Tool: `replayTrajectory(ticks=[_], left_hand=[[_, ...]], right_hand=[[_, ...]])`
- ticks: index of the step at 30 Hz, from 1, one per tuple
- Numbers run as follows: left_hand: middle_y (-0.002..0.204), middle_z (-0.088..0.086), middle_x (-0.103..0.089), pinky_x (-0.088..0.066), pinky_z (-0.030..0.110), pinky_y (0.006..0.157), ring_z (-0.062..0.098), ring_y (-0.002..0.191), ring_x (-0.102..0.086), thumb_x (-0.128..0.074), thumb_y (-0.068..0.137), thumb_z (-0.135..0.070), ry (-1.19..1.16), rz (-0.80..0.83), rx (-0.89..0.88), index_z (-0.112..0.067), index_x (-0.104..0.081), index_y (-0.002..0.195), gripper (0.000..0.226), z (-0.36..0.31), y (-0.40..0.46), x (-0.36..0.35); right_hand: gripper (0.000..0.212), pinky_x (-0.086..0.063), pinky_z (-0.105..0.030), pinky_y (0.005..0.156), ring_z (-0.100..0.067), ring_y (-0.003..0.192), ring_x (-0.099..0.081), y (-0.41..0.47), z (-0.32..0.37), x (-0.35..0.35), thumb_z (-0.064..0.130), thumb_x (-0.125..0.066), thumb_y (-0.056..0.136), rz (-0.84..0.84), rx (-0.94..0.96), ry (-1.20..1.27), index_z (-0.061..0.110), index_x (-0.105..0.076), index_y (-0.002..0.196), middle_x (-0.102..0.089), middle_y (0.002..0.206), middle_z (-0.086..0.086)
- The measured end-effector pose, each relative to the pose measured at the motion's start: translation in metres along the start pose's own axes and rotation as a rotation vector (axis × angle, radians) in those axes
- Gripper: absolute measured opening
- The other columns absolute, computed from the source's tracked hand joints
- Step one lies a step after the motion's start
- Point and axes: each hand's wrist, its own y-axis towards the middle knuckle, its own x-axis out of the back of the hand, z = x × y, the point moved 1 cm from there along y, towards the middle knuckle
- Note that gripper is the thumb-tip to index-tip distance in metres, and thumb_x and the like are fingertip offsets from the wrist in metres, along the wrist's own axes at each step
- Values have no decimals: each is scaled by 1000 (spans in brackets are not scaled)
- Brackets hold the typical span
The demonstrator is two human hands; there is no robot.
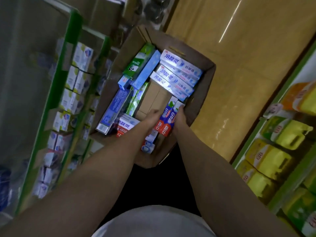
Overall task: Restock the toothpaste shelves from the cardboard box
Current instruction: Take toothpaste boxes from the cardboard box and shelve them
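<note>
An open cardboard box stands on the floor below me, holding several toothpaste cartons. White-and-blue cartons lie stacked at its far right; green and blue cartons lean along its left side. Both my hands reach into the near part of the box. My left hand and my right hand grip a bundle of red-and-blue toothpaste cartons from either side. Bare cardboard shows at the box's middle.
Green-edged shelves with white toothpaste cartons run along my left. On my right a shelf carries yellow and orange packs. A glossy tan floor lies beyond the box. More cardboard boxes stand at the back.
</note>
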Motion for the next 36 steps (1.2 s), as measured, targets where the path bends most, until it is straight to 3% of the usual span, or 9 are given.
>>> replayTrajectory(ticks=[5,9,13,18,21,23,28,33,36], left_hand=[[131,18,-57,-44,13,44,17,76,-58,-53,104,-18,110,-20,22,-4,-34,148,50,11,43,-8],[133,21,-57,-53,26,74,32,111,-61,-62,94,-3,136,-60,28,-1,-38,141,53,27,69,-13],[128,17,-64,-52,46,99,32,113,-63,-72,82,-3,208,-100,1,-4,-49,135,58,40,95,-7],[126,18,-63,-54,43,95,30,108,-64,-72,85,-7,197,-112,6,-4,-47,134,55,42,108,2],[116,18,-63,-55,37,78,26,94,-64,-71,85,-8,176,-130,-3,-4,-42,128,52,45,114,4],[112,17,-62,-54,35,73,26,91,-64,-72,84,-9,180,-133,5,-7,-40,125,52,47,117,6],[125,13,-64,-55,49,95,30,105,-67,-84,79,-17,42,-54,70,-9,-44,140,73,49,121,12],[111,9,-69,-54,33,66,20,83,-67,-80,80,-10,-94,35,86,-7,-54,132,58,44,105,25],[103,6,-70,-54,32,65,20,85,-67,-78,77,-6,-83,54,55,-8,-57,125,53,44,88,34]], right_hand=[[110,-55,-53,95,-34,103,-69,118,-38,13,88,-48,54,-88,-16,-223,15,-56,135,-67,123,-15],[96,-55,-46,92,-34,105,-68,91,-26,5,78,-52,71,-93,-12,-268,8,-55,136,-66,123,-17],[75,-52,-40,91,-28,108,-66,85,-21,-3,70,-41,94,-36,-16,-470,9,-60,134,-67,122,-7],[59,-44,-36,101,-39,129,-52,49,-2,-18,48,-53,100,-111,41,-786,7,-51,142,-51,143,-21],[58,-47,-45,106,-40,126,-54,55,-10,-13,36,-65,95,-105,112,-820,10,-45,143,-48,143,-21],[54,-50,-51,103,-36,121,-60,64,-14,-10,29,-66,94,-65,114,-763,11,-44,140,-55,139,-18],[60,-52,-41,80,-30,110,-66,65,-7,-8,35,-66,96,-68,46,-630,14,-40,146,-62,129,-11],[29,-56,-38,83,-24,92,-67,56,-5,-14,44,-50,103,-15,62,-806,16,-60,102,-68,114,-11],[35,-50,-29,66,-23,98,-62,37,-3,-20,35,-46,107,14,96,-800,11,-49,132,-57,110,-3]])
